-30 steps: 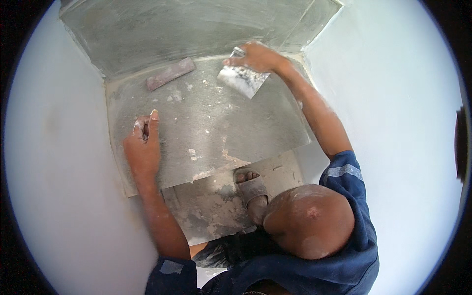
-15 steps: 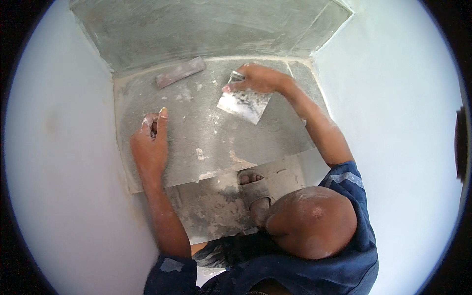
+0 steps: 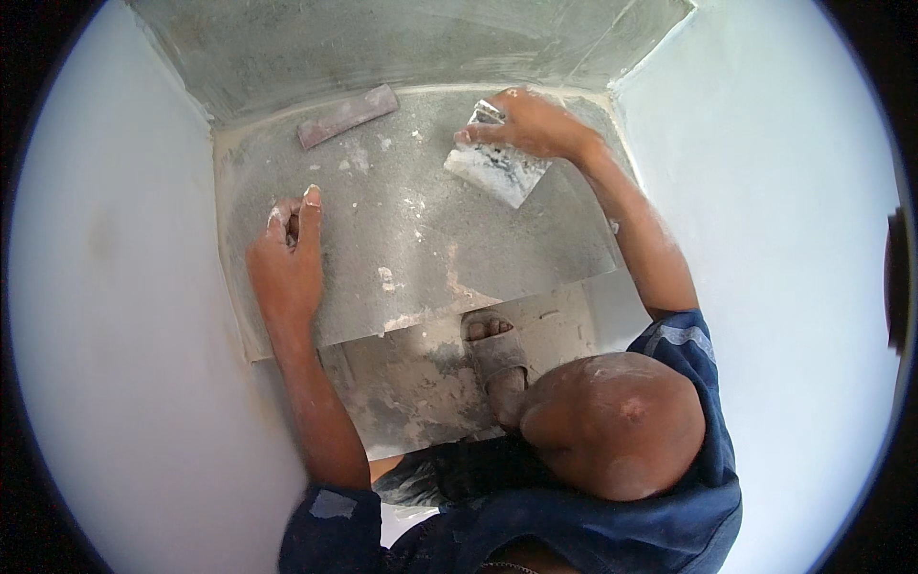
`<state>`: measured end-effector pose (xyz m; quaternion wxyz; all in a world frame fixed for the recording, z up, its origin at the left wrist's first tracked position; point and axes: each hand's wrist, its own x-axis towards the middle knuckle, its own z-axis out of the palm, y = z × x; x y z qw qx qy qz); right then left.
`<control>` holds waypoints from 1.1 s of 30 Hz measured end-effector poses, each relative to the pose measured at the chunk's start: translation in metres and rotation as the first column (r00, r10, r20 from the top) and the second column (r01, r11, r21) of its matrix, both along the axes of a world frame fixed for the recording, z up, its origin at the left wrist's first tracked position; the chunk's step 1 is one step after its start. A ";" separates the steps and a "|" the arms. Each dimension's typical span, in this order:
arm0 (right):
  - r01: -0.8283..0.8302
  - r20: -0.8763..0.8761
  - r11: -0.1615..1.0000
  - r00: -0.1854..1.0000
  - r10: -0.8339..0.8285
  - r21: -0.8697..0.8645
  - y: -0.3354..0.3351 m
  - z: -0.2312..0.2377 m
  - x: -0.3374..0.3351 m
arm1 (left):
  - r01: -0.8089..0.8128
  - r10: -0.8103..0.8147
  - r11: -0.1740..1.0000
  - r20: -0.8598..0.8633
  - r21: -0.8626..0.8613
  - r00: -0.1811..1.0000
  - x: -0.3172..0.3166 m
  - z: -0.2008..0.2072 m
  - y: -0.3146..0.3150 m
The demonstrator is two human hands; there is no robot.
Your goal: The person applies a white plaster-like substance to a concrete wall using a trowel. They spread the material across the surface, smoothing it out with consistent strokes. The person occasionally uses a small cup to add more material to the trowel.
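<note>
The right hand (image 3: 528,124) has its grip clamped on a metal scraper (image 3: 507,177), probably leaving the broad edge free; the left hand (image 3: 289,258) curls, whether closed I cannot tell.

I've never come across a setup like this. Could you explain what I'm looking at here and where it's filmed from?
There is no robot, just a person's bare hands. The view looks down from the left of two fisheye cameras worn on the head, so straight edges bend near the rim. The right hand grips a flat metal scraper, smeared with pale and dark residue. The left hand is at the left, fingers curled; whether it holds anything is unclear. On the grey surface lie a reddish-purple block and pale patches. Below are a sandalled foot and a bent knee.
</note>
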<state>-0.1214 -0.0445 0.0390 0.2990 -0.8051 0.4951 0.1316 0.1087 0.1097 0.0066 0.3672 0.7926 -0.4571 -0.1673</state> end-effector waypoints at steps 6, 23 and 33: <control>-0.336 -0.103 0.929 0.941 0.323 -0.156 0.051 -0.013 0.025 | 0.015 -0.015 1.000 0.014 -0.003 1.000 0.003 -0.005 -0.002; -0.378 0.056 0.841 0.901 0.431 -0.387 0.096 -0.026 0.023 | 0.016 -0.016 1.000 0.032 -0.001 0.999 0.004 -0.005 -0.004; -0.493 0.163 0.810 0.813 0.559 -0.316 0.098 -0.031 0.025 | 0.046 -0.046 0.999 -0.001 -0.027 0.999 0.005 -0.005 -0.006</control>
